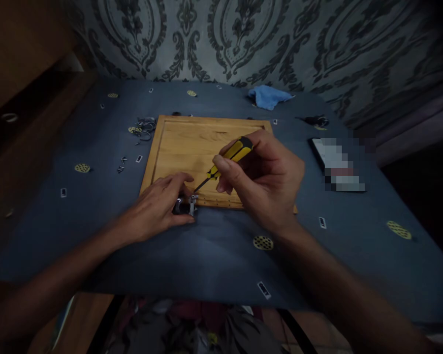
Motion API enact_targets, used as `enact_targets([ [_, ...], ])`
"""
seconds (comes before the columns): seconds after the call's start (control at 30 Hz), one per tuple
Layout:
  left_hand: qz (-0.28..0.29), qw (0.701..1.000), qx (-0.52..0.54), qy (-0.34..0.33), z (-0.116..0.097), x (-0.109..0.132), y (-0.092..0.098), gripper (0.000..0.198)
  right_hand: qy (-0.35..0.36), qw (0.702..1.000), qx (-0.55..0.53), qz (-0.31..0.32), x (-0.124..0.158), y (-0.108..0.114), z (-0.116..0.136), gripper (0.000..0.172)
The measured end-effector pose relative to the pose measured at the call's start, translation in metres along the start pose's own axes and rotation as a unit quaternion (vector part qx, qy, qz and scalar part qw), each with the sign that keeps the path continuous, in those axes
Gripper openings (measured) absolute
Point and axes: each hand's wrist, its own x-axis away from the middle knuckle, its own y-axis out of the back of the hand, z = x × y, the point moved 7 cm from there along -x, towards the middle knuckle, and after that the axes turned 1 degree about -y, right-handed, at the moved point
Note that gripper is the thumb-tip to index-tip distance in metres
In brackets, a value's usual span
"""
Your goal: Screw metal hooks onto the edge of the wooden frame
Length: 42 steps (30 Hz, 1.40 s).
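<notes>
My right hand (269, 177) grips a yellow and black screwdriver (231, 158) by its handle. Its shaft slants down to the left, and the tip is at or just above a small shiny metal fitting (192, 204). Thumb and fingers of my left hand (158, 206) are closed around that fitting at the near edge of a wooden board (184, 157). Whether the tip touches a screw is too small to tell. A row of small dark holes runs along the board's near edge, right of the fitting.
Several loose screws (121, 166) lie left of the board, with metal hooked pieces (144, 129) behind them. A blue cloth (269, 97) is at the back, near the patterned wall. On the right are a small dark object (316, 120) and a phone (335, 164), partly pixelated.
</notes>
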Motion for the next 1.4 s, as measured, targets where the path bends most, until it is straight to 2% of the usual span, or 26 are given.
enact_targets([
  [0.43, -0.002, 1.0, 0.006, -0.007, 0.002, 0.001, -0.001, 0.069, -0.012, 0.999, 0.021, 0.032, 0.0, -0.006, -0.005, 0.039],
  [0.57, -0.002, 1.0, 0.008, -0.005, 0.002, 0.0, -0.001, 0.07, -0.008, 0.999, 0.029, 0.042, 0.0, -0.006, -0.006, 0.038],
  [0.83, 0.002, 1.0, 0.004, -0.001, 0.0, 0.0, 0.0, 0.058, -0.027, 0.988, -0.008, 0.152, -0.004, -0.01, 0.001, 0.03],
  [1.1, -0.003, 1.0, 0.004, -0.015, 0.001, 0.0, 0.0, 0.047, -0.04, 0.99, 0.003, 0.133, -0.003, -0.008, -0.004, 0.036],
  [1.4, 0.004, 1.0, 0.016, -0.009, 0.001, 0.001, -0.001, 0.053, -0.026, 0.987, -0.019, 0.159, -0.005, -0.011, 0.002, 0.034],
])
